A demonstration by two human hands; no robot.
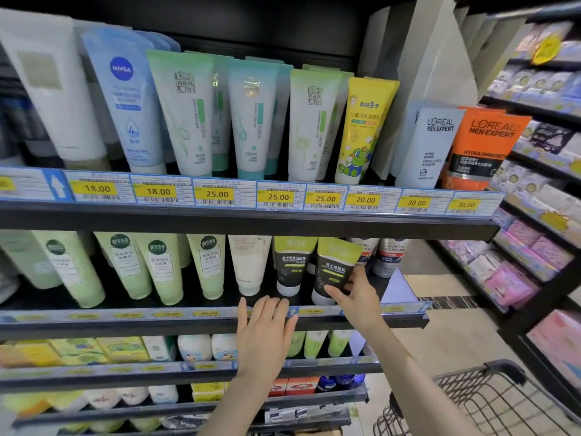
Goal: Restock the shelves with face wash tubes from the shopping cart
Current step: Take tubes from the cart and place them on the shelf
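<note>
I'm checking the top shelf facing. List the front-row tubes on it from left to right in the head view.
White tube → blue Nivea tube → three green-and-white tubes → yellow frog tube → white L'Oreal Men Expert tube → orange L'Oreal Men Expert tube.

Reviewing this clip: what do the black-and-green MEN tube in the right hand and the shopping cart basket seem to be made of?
MEN tube: looks like soft plastic with a matte printed skin and a white cap; no sharp glare shows. The right hand pinches it.
Shopping cart: its basket looks like dark coated metal wire, judging by the thin grid mesh, with a black rim, probably plastic.
</note>
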